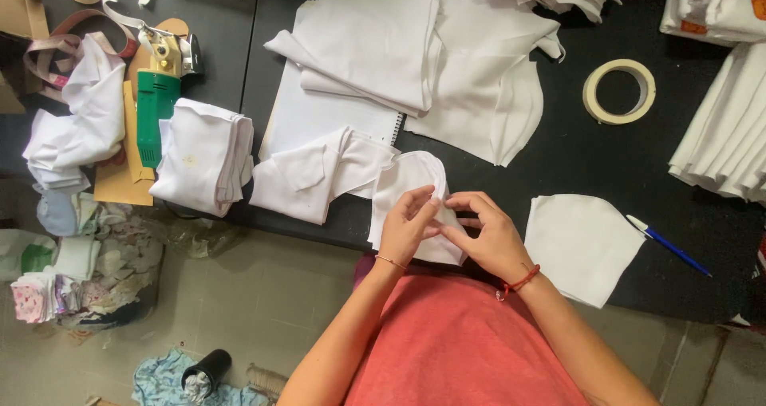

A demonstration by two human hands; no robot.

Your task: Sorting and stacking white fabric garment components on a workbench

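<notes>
- A black worktable (606, 159) fills the upper view, strewn with cut white cloth; below its near edge lies a pale floor with scraps.
- The landmark is the white piece (403, 187), lying across the table's near edge just in front of the person in the red top.
- Left hand (405, 229) rests on the piece's lower middle, fingers pinched on the cloth near a raised fold.
- Right hand (487, 234) sits on the piece's right edge, fingertips meeting the left hand's, also pinched on the cloth; the two hands are close together and touching.
- The piece runs lengthwise away from the body, its rounded end farthest off and its near end hanging over the edge beneath the hands.
- Both hands are equally near; the fold they pinch lies between them, a little towards the left hand.
- Just left of the piece, touching it, lies a folded white garment (315, 175).
- Right of the piece, apart from it, lies a square of white cloth (582, 246), then a blue pen (669, 246).
- Beyond and right of the piece sits a roll of tape (619, 92).
- Far left of the piece lies a green cutter (155, 107) beside a cloth stack (203, 155).
</notes>
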